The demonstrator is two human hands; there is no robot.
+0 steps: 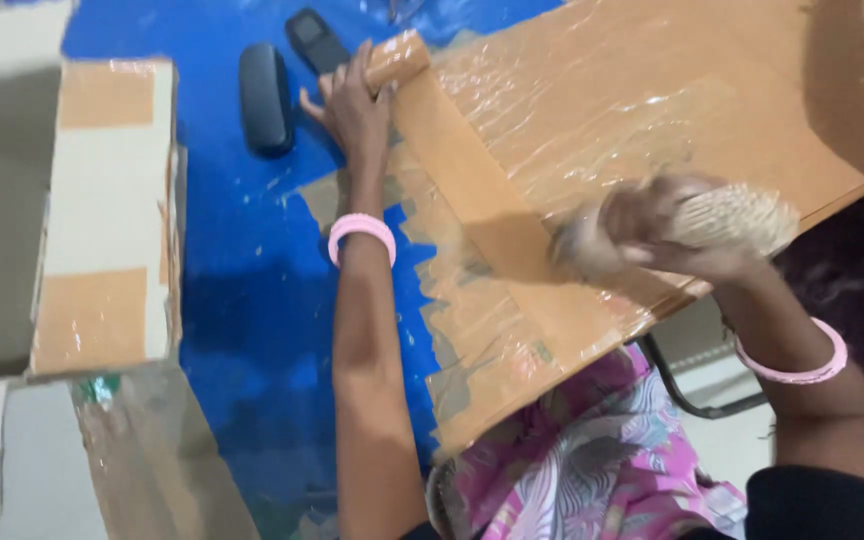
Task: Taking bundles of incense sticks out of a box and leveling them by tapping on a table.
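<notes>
the tape roll (397, 58) sits at the far end of the board (712, 110), on the blue table (242, 260); the left hand (352, 105) lies against it with fingers spread. the right hand (642, 235), blurred, seems curled round a pale bristly brush (737, 215). the tape strip (492, 220) looks thin, glossy, sticky and prone to wrinkle, so best held by the stiff, light roll; the board is flat, rigid, film-wrapped

A large flat brown cardboard package (652, 110), covered in clear film and tape, lies at upper right. A white carton (107, 215) with brown taped patches stands at left on the blue surface (252, 290).
</notes>
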